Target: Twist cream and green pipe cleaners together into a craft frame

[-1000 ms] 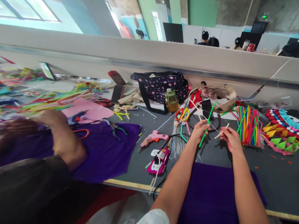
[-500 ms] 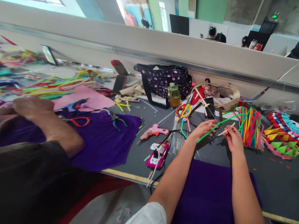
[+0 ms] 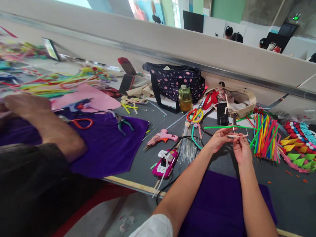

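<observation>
Right hand [image 3: 240, 142] pinches pale stick [image 3: 230, 136]; left hand [image 3: 219, 139] seems to pinch green strip [image 3: 212, 127], blurry. Scissors [image 3: 197, 116], glue gun [image 3: 164, 135] left; colored straws [image 3: 264, 137] crowd right; tan bag [image 3: 252, 101] behind.

My hands, two (left hand [image 3: 219, 139], right hand [image 3: 242, 149]); green strip [image 3: 214, 127], one; pale rod [image 3: 243, 135], one; purple cloths [image 3: 212, 204], two; glue guns [image 3: 161, 138], two; scissors [image 3: 92, 122], at least two pairs; pliers [image 3: 119, 118], one pair; bottle [image 3: 185, 100], one; bags [image 3: 168, 84], two. The bundled coloured strips [image 3: 265, 138] I cannot count singly.
</observation>
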Tool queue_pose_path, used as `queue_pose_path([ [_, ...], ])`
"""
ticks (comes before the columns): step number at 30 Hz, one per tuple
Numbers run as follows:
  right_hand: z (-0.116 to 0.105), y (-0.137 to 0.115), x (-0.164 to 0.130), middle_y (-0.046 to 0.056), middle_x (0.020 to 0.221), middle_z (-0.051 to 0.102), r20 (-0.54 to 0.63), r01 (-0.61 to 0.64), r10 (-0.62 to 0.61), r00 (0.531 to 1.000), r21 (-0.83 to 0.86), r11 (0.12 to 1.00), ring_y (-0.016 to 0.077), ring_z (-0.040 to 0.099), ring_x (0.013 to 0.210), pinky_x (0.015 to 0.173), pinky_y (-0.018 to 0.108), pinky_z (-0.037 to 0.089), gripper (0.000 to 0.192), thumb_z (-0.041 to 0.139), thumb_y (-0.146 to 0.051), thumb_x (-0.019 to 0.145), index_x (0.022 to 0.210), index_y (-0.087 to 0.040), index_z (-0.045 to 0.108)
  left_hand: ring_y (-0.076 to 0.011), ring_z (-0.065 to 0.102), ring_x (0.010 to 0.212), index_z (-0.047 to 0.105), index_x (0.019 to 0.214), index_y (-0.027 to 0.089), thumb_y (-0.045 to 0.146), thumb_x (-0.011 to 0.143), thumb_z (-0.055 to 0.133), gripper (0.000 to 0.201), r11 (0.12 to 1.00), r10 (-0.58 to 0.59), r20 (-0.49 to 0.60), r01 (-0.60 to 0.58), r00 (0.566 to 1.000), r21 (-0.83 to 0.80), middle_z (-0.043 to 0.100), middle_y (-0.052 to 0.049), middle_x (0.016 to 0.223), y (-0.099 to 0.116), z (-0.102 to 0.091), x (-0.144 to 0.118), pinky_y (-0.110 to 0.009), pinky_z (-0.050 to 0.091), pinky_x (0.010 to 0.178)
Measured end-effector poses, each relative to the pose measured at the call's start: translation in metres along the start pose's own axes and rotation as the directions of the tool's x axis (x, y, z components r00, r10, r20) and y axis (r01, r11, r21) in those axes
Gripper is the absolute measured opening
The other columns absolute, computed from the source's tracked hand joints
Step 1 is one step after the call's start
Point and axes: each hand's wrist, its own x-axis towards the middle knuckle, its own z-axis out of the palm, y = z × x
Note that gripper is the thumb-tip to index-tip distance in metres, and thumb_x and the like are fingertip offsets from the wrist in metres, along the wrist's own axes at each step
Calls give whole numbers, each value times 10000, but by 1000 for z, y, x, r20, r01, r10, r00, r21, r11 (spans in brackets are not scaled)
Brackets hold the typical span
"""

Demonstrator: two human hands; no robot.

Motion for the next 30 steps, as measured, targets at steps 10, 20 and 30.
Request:
queue_pose_path([
  [10, 20, -7, -17, -43, 717, 649, -53, 53, -57, 997, -78, 996, 48, 562, 560, 467, 143, 458, 255, 820, -294, 630, 816, -198, 675, -160, 643, 757, 732, 848, 126, 322, 632, 812, 302, 973, 167, -97, -149, 981, 175, 705, -79, 834, -7, 10, -2, -291, 485, 768],
  [20, 30, -14, -23, -50, 650, 599, -102, 109, -130, 986, -192, 975, 61, 517, 525, 453, 172, 412, 255, 803, -321, 620, 776, -186, 653, -122, 599, 668, 726, 729, 124, 353, 658, 790, 249, 945, 224, -174, -170, 959, 278, 680, -61, 757, -9, 13, -2, -244, 464, 650],
  [30, 26, -6, -22, -17, 731, 622, -45, 237, -265, 963, -324, 916, 84, 531, 570, 470, 198, 419, 227, 758, -343, 693, 806, -174, 658, -125, 642, 725, 689, 840, 148, 230, 577, 842, 315, 987, 159, -239, -147, 958, 67, 705, -39, 813, -11, 13, -1, -251, 478, 728],
])
